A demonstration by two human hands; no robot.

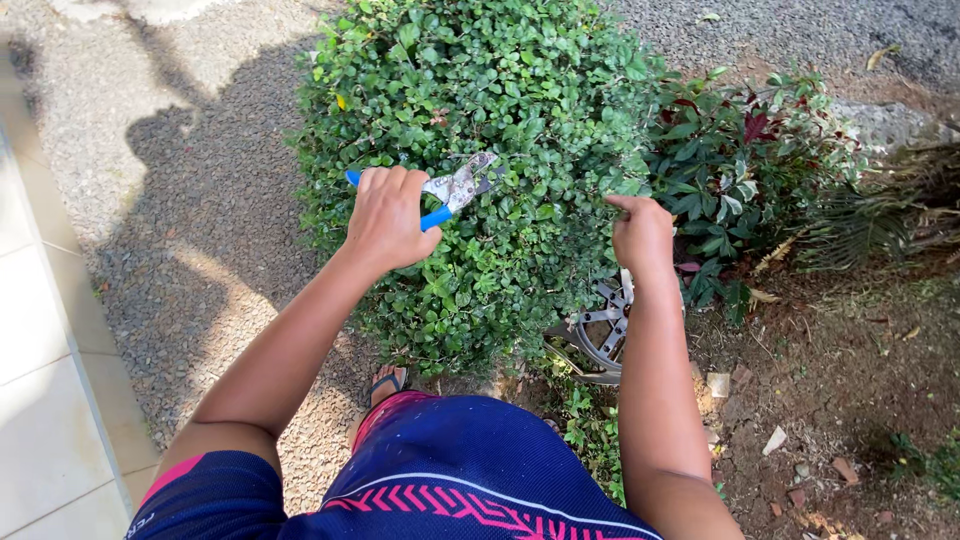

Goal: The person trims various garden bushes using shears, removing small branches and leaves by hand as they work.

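Gravel ground filled the 9 o'clock side, pale paving at the far left edge, bare soil at 4 o'clock. Round green bush sat at centre top, with a red-leaved plant just beside it at 2 o'clock. Left hand was closed tight around blue-handled shears, blades slightly parted and lying on the foliage at the bush's middle. Right hand rested against the bush's 3 o'clock edge, fingers curled into leaves; whether it pinched anything, cannot tell. Metal wheel rim lay below the bush at 5 o'clock. Sandalled foot showed at 6 o'clock.
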